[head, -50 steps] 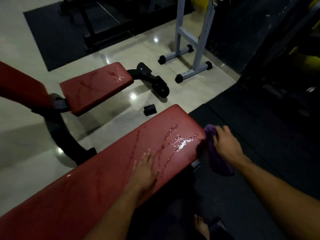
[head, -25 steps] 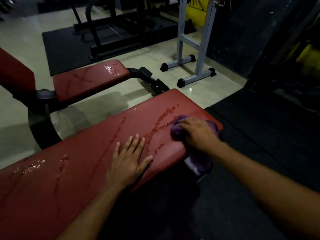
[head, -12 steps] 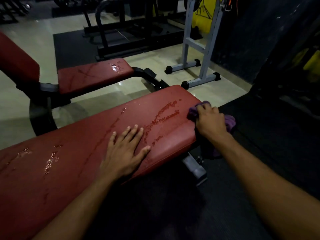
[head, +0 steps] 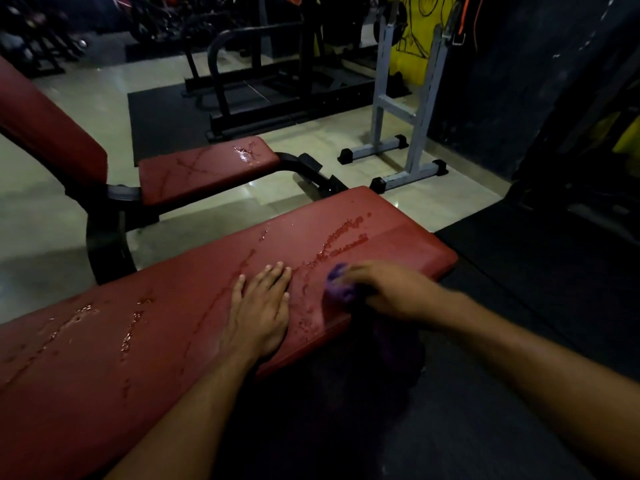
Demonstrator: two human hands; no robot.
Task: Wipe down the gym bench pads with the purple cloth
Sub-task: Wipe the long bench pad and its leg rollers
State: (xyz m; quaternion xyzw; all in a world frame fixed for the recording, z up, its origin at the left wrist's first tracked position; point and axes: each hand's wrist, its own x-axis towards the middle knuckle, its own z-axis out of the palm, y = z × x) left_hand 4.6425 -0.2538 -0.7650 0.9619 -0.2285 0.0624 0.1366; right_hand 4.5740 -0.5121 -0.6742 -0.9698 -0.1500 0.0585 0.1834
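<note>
Left hand [head: 261, 308] lies flat on the near red bench pad [head: 145, 358], fingers straight and together, palm down, holding nothing. Right hand [head: 388, 289] is on the same pad just to its right, fingers curled over the purple cloth [head: 341, 284], pressing it onto the pad near the front edge; hand is motion-blurred. Only a bunched bit of cloth shows past the fingertips on the left side; a darker part seems to hang below the pad edge under the wrist, too dim to be sure. The two hands are close but not touching. Wet streaks and droplets [head: 341, 239] run across the pad above the cloth, and more wet patches [head: 83, 317] sit toward the pad's left end. Pad surface at the right end, beyond the cloth, looks duller and mostly dry. Second bench behind: red seat pad [head: 204, 171] with a shiny wet spot near its far end, angled red back pad [head: 45, 126] to the left, black frame [head: 107, 244] underneath. Grey squat stand [head: 412, 112] on the tiled floor [head: 34, 230] further back, black rubber mat [head: 540, 271] on the right.
</note>
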